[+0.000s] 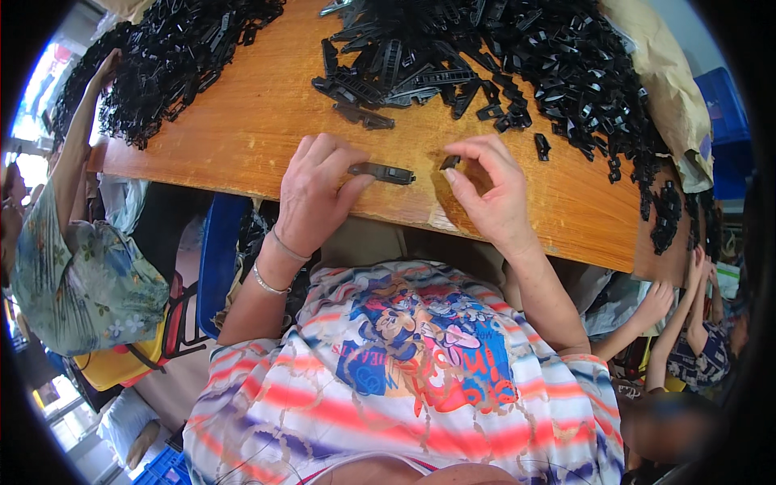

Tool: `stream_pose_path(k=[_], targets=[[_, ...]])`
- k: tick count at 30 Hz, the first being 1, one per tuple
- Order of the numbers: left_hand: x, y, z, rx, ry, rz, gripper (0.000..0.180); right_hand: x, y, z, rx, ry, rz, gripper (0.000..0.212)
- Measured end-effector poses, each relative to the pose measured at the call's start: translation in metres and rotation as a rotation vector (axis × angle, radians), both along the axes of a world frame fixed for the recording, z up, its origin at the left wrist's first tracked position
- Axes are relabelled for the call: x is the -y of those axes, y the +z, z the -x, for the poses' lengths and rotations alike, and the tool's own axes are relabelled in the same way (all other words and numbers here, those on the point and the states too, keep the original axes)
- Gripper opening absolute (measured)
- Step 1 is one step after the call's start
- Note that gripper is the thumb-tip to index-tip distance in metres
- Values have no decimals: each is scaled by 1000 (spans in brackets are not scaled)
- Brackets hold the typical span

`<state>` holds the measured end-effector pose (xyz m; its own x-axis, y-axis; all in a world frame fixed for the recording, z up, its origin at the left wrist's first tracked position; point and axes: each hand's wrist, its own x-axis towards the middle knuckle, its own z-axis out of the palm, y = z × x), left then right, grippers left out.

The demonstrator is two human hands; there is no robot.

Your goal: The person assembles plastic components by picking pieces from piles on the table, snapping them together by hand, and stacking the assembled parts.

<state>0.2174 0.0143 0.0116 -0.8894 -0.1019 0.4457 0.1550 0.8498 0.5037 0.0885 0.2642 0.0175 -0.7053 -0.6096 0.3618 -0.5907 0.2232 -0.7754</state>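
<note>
The left hand [318,190] grips the left end of a long, narrow black plastic part [386,173] between thumb and fingers, just above the near side of the wood-grain table [234,145]; the right hand [495,190] pinches a small black plastic piece [449,162] between thumb and index finger, the two parts facing each other but apart; beyond them lie a heap of long black plastic parts [388,69] and, adjoining it on the right, a heap of small black clip-like pieces [578,85]; a tan paper sack [659,81] stands beside the latter; the striped T-shirt [259,396] carries cartoon figures with blue, red and pink lettering, partly lost in folds; at far left a co-worker's hand [110,62] reaches to another black heap [174,69].
</note>
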Motion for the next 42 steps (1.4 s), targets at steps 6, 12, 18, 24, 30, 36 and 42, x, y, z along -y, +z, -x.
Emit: stream_pose_path(k=[6, 12, 18, 24, 30, 36, 42], targets=[[3, -1, -1, 15, 11, 6, 26, -7, 1, 1, -366, -178, -342, 25], [6, -1, 0, -4, -1, -11, 24, 22, 13, -4, -190, 6, -233, 23], [5, -6, 2, -25, -2, -36, 22, 41, 5, -16, -186, 45, -213, 25], [4, -6, 4, -29, -6, -46, 21, 36, 4, -7, -143, 68, -263, 25], [0, -11, 7, -61, -19, -78, 21, 64, -2, 7, -331, 249, -236, 14], [33, 26, -37, 236, -14, -69, 20, 39, -2, 5, -273, 335, -225, 15], [70, 44, -81, 260, 170, -93, 20, -26, 28, 61, -594, -162, -413, 23]])
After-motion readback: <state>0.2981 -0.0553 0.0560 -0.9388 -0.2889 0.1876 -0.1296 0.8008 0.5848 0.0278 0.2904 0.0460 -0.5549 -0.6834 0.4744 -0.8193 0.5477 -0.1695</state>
